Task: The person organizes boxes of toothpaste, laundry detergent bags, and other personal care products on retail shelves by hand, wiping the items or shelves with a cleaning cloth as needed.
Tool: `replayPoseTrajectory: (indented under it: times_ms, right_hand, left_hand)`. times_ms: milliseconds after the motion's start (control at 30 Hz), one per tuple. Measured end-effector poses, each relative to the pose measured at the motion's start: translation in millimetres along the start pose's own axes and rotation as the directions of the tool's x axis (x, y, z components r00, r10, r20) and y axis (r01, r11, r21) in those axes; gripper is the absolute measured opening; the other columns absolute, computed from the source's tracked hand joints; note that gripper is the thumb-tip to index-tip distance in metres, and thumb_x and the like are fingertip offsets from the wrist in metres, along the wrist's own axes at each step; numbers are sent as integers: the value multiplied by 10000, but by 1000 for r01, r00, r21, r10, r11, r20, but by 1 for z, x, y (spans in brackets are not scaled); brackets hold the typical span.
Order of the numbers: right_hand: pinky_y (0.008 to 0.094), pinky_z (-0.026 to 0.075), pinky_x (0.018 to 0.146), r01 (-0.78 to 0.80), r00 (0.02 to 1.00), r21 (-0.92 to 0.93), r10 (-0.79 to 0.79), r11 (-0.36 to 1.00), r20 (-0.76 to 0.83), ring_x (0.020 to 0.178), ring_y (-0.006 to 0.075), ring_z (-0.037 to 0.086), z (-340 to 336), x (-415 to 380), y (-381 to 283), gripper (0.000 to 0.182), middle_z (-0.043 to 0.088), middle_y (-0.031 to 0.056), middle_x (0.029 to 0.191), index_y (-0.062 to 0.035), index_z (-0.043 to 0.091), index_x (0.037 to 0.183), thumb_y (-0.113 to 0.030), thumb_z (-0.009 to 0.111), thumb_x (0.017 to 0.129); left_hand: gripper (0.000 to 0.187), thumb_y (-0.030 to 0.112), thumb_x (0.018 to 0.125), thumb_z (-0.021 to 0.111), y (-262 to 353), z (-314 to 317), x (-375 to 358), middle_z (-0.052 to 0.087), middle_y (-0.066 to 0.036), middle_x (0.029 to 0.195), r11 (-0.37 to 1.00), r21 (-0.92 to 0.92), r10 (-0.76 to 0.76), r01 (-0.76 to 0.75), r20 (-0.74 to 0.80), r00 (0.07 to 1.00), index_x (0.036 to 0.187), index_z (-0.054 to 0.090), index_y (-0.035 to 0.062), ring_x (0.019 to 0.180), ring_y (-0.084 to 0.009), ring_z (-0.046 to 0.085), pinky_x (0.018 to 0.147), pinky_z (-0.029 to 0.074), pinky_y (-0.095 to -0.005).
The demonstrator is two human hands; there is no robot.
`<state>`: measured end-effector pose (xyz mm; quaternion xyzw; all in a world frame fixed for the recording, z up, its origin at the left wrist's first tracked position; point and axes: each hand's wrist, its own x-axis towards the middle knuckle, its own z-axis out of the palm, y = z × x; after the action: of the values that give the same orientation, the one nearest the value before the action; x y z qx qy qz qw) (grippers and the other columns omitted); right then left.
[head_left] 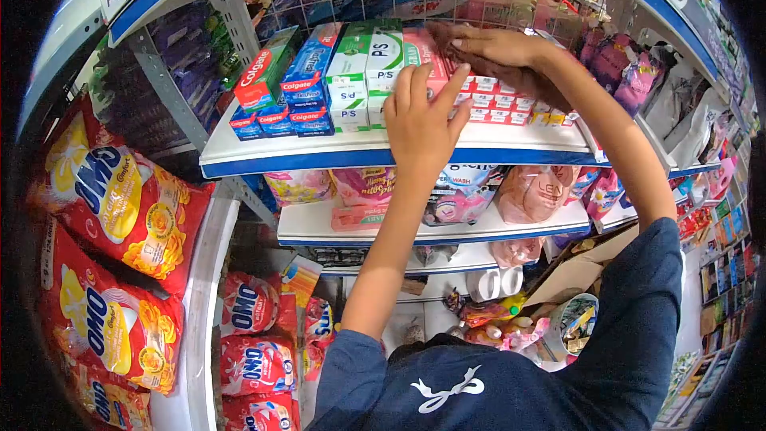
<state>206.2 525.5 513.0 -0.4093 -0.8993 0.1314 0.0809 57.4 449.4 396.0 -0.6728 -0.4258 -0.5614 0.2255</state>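
Observation:
My left hand [423, 121] is open, fingers spread and pointing up, in front of the white and green P/S toothpaste boxes [349, 96] and a pink box [413, 46]; its fingertips seem to rest on the boxes. Further back, my right hand [496, 46] presses on a dark brown cloth [549, 89], which lies across the tops of the pink boxes and small red-and-white boxes [499, 102]. Part of the cloth is blurred and hidden beneath the hand. Left of these stand Colgate boxes, one red and green [267, 72], others blue [311, 72].
The white shelf [319, 150] has a blue front edge and a wire grid behind it. Lower shelves hold detergent bags [467, 195]. Red OMO bags [120, 199] stack on the left. Below right are a cardboard box [570, 275] and a bin [576, 321].

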Motion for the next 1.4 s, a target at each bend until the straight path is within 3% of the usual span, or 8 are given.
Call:
replayPoseTrajectory:
  times_ms: [200,400,633,667,767,800,1033,1400]
  right_hand:
    - [383,377,913,23,999,-549,2,836,45,1135,357,426,-6,53,49,415,396,201,1278,-68,410,1239,-287,326,896]
    - [389,400,873,-124,988,-376,79,918,-134,950,324,553,3,94,81,309,597,217,947,-12,624,930,-230,441,807]
    - [428,371,930,227,773,-799,-602,557,-201,1042,361,490,22,91,110,348,531,213,1111,-1,562,1041,-226,439,806]
    - [417,361,942,105,967,-698,-235,708,-94,1102,365,444,17,83,91,414,473,215,1189,-2,498,1134,-263,431,820]
    - [414,361,937,87,937,-490,-238,867,-256,1154,357,394,20,55,65,449,443,222,1218,-1,466,1171,-302,414,841]
    - [359,303,987,-122,983,-327,68,937,-173,1190,331,366,11,42,38,482,294,167,1359,-20,384,1251,-337,368,889]
    - [375,278,1002,170,899,-237,-249,956,-359,1194,343,357,29,20,35,492,358,213,1301,3,379,1253,-300,392,866]
    - [372,303,986,125,941,-179,-174,976,-291,1175,342,382,21,27,43,457,394,208,1272,-19,406,1235,-317,360,891]
  left_hand:
    - [354,213,712,627,-1,2,-3,480,-77,1090,1000,13,-10,10,7,1000,1063,583,216,1085,-269,418,810,364,-400]
    - [357,193,717,612,-2,2,-1,476,-84,1105,1000,21,10,-10,-1,1000,1071,578,218,1099,-281,411,817,366,-403]
    - [373,186,715,602,-2,-2,-3,453,-88,1135,1000,26,16,-18,55,998,1086,567,198,1111,-287,397,824,365,-411]
    - [376,184,713,601,-2,-3,-3,451,-87,1137,999,31,19,-21,61,998,1088,566,196,1112,-287,395,824,365,-412]
    - [390,180,707,600,-3,0,-4,446,-77,1142,999,31,23,-25,58,998,1095,563,203,1125,-280,385,824,365,-415]
    - [392,180,707,601,-3,0,-3,446,-76,1140,999,31,19,-20,58,998,1096,563,205,1127,-277,385,823,365,-415]
    - [401,193,706,613,-3,1,-5,446,-67,1137,999,42,16,-18,53,998,1102,559,227,1129,-267,387,830,361,-406]
    - [404,174,703,605,-3,0,-4,440,-66,1141,999,27,17,-19,53,998,1103,560,210,1129,-267,384,826,363,-411]
